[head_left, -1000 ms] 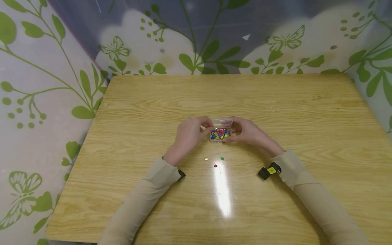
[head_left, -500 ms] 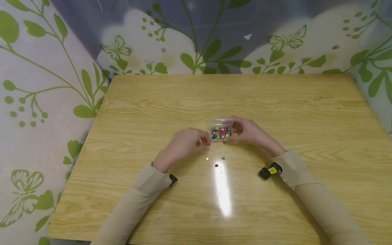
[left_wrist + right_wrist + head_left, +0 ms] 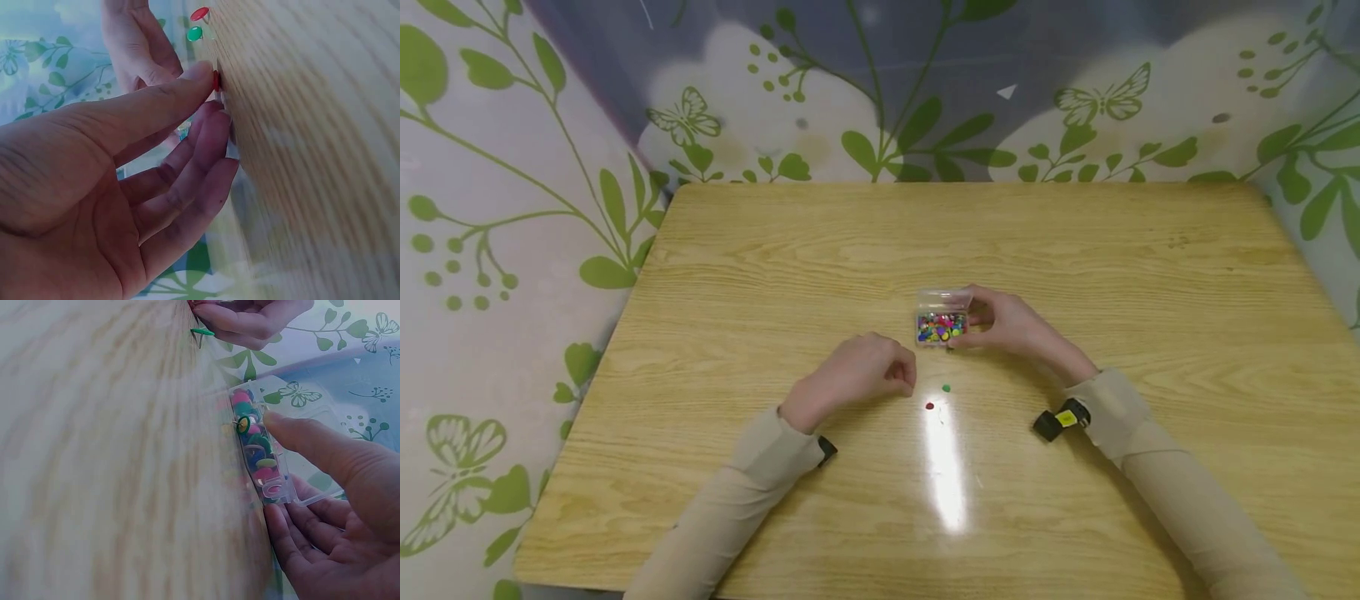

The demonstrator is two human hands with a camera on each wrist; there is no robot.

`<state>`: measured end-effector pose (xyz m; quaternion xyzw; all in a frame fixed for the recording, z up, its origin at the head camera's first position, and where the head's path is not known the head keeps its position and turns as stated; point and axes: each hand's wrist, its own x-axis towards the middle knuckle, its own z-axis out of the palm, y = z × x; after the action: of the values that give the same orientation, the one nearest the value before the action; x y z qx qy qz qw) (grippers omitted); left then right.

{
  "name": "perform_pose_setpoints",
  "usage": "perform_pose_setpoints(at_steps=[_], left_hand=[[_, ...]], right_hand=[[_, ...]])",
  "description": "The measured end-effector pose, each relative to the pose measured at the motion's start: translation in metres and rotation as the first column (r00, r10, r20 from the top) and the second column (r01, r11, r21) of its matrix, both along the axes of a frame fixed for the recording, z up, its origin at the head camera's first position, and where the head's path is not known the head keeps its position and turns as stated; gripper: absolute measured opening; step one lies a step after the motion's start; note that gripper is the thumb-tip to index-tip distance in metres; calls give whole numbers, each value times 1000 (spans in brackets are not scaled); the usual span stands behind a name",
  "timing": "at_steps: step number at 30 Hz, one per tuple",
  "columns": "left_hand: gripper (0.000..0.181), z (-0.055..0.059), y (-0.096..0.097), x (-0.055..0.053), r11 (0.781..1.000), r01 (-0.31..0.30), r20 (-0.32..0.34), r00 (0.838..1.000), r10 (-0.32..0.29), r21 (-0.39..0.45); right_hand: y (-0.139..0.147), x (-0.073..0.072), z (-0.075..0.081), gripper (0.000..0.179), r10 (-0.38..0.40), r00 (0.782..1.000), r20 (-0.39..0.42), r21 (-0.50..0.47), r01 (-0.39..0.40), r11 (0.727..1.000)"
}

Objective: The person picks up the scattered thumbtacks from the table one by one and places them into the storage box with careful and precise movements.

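Note:
My left hand [image 3: 868, 367] is low over the table, left of the loose tacks. In the left wrist view its thumb and fingertips pinch a red thumbtack [image 3: 217, 80] at the tabletop, partly hidden by the thumb. Beyond it lie a green thumbtack [image 3: 946, 388] and another red thumbtack [image 3: 929, 406]. My right hand [image 3: 1011, 323] grips the right side of a small clear plastic box [image 3: 284, 481], thumb at the front and fingers behind. The box's lid [image 3: 943, 298] stands raised at the back. Many-coloured thumbtacks [image 3: 942, 327] fill it. One gold-and-green tack [image 3: 243, 425] shows at its front.
The wooden table [image 3: 775, 242] runs back to a wall [image 3: 820, 133] printed with leaves and butterflies. A bright light reflection [image 3: 946, 467] lies on the tabletop in front of the loose tacks. Black wrist cameras [image 3: 1060, 419] sit by both cuffs.
My left hand has left the box and come down toward me to the tabletop. It now covers the spot where a gold tack showed. My right hand stays on the box.

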<state>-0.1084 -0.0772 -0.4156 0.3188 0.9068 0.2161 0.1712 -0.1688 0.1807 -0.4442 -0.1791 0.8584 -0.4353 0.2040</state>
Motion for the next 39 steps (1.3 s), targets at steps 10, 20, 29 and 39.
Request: perform_pose_setpoints(at_steps=[10, 20, 29, 39], left_hand=[[11, 2, 2, -3, 997, -77, -43, 996, 77, 10], [7, 7, 5, -16, 984, -135, -132, 980, 151, 119], [7, 14, 17, -27, 979, -144, -172, 971, 168, 146], [14, 16, 26, -32, 969, -208, -202, 952, 232, 133]], right_hand=[[0, 0, -1, 68, 9, 1000, 2, -16, -9, 1000], [1, -1, -1, 67, 13, 1000, 17, -37, -13, 999], [0, 0, 1, 68, 18, 1000, 24, -42, -17, 999], [1, 0, 1, 65, 27, 1000, 14, -55, -26, 998]])
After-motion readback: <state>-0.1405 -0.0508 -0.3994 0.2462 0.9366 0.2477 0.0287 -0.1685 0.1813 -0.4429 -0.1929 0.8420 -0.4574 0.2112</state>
